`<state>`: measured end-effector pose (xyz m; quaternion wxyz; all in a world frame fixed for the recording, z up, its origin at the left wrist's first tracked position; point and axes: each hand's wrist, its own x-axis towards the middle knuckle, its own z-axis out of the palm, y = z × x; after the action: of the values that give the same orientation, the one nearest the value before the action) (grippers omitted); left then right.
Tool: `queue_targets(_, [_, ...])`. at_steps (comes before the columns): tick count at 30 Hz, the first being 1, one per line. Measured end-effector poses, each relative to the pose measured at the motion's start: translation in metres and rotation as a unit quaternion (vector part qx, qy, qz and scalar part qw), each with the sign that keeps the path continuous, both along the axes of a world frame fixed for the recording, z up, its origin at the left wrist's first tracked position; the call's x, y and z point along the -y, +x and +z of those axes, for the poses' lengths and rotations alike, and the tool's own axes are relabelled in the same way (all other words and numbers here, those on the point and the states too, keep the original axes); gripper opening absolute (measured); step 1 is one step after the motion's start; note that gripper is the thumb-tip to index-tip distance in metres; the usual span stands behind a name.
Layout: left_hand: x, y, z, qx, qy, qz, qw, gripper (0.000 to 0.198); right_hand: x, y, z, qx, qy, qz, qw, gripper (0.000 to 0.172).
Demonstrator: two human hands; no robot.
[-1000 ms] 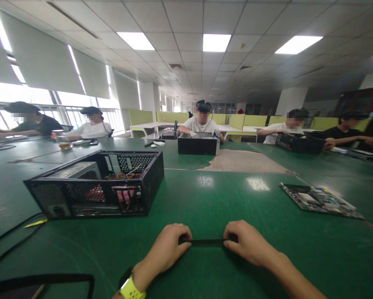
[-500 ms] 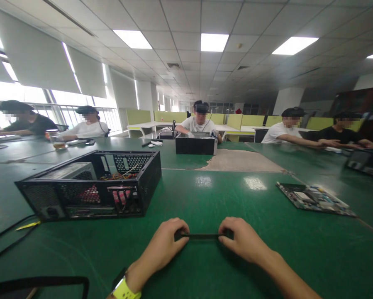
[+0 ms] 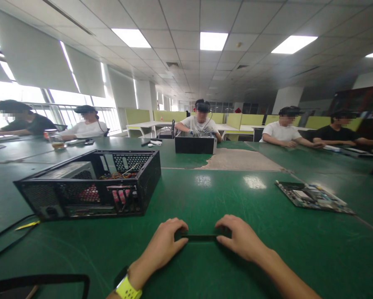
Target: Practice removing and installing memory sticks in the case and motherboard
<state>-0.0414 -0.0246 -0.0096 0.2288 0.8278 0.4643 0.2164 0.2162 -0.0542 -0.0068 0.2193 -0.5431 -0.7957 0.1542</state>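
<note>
Between my two hands is a thin dark strip, shaped like a RAM stick and seen nearly edge-on, low over the green table. My left hand pinches its left end with thumb and fingers. At the other end, the thumb and curled fingers of my right hand close on it. Fingers hide both tips of the strip. Ahead to the left lies an open black computer case with a power supply and cables inside. On the right a motherboard rests flat, apart from my hands.
Black cables with a yellow tag lie at the left. A dark frame-like edge shows at bottom left. Across the green table a person works in another case. Co-workers sit at both sides; a glass jar stands far left.
My right hand has shifted slightly left, its fingers lifted a little; the strip stays between both hands. At the far right, co-workers' arms have drawn back and a dark case has slid rightward.
</note>
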Motion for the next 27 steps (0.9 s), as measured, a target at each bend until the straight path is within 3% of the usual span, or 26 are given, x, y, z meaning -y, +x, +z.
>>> queue_targets(12, [-0.001,0.002,-0.004,-0.04,0.011,-0.002,0.999,0.01,-0.002,-0.001,-0.008,-0.006,-0.005,0.004,1.0,0.007])
queue_targets(16, [0.004,0.005,-0.002,-0.023,-0.022,-0.014,0.999,0.01,0.0,-0.005,-0.004,-0.099,-0.035,0.003,0.994,0.014])
queue_targets(19, [0.009,0.009,0.003,0.011,-0.073,-0.036,0.997,0.012,-0.001,-0.009,0.001,-0.228,-0.098,0.017,0.968,0.024])
queue_targets(21, [0.012,0.011,0.006,0.005,-0.065,-0.046,0.997,0.013,-0.001,-0.01,0.005,-0.281,-0.14,0.012,0.949,0.033])
queue_targets(24, [0.018,0.013,0.01,-0.041,0.022,-0.044,0.998,0.006,-0.001,-0.008,0.009,-0.314,-0.233,0.01,0.921,0.04])
queue_targets(27, [0.024,0.017,0.015,-0.096,0.123,-0.057,0.986,0.004,0.004,-0.002,0.013,-0.318,-0.379,0.104,0.863,0.043])
